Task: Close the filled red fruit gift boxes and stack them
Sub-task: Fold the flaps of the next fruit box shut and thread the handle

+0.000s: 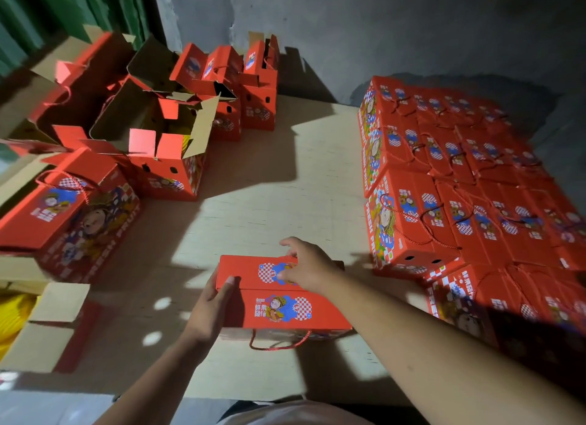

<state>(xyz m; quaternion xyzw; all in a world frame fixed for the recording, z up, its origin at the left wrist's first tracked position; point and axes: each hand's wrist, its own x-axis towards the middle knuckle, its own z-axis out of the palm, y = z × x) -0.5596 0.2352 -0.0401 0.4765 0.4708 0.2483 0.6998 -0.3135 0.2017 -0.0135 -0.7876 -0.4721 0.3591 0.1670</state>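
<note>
1. Hands first: your left hand (211, 310) is gripping the left end of the red gift box (279, 301), thumb lying on its lid; your right hand (306, 267) is pressing spread fingers onto the far lid flap.
2. Box is lying on the pale board (253, 209) right before you, long axis running left-right, rope handle (279, 342) hanging toward you.
3. Closed boxes are sitting stacked (459, 202) at right; open boxes (158, 132) are standing far left.

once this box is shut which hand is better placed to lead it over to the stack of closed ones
Probably the right. The right hand already rests on the far top flap of the gift box, on the side nearer the stack of closed boxes. The left hand grips the box's opposite end, away from the stack.
</note>
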